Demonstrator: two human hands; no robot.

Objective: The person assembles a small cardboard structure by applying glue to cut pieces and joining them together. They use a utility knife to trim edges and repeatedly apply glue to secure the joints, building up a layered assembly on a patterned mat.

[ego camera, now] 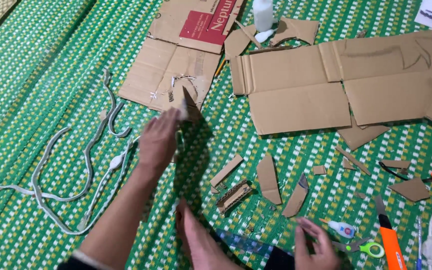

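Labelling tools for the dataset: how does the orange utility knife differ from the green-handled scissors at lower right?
The orange utility knife is long, straight and one-piece; the green-handled scissors are shorter, with ring handles. The knife lies nearly upright in the picture, blade toward the cardboard; the scissors lie almost sideways. The knife lies apart from the hands; the scissors sit beside the right hand. Both rest flat on the green woven mat.

Head view, looking down on a green woven mat (51,65). The left hand (158,140) is raised, fingers closed on a small pointed cardboard piece (190,105); the right hand (198,240) is low near the bottom edge, its grip unclear. Flattened cardboard sheets (301,95) lie beyond, cardboard scraps (268,177) between, a white cable (91,155) left, and an orange utility knife (390,237) beside green-handled scissors (363,247) right.
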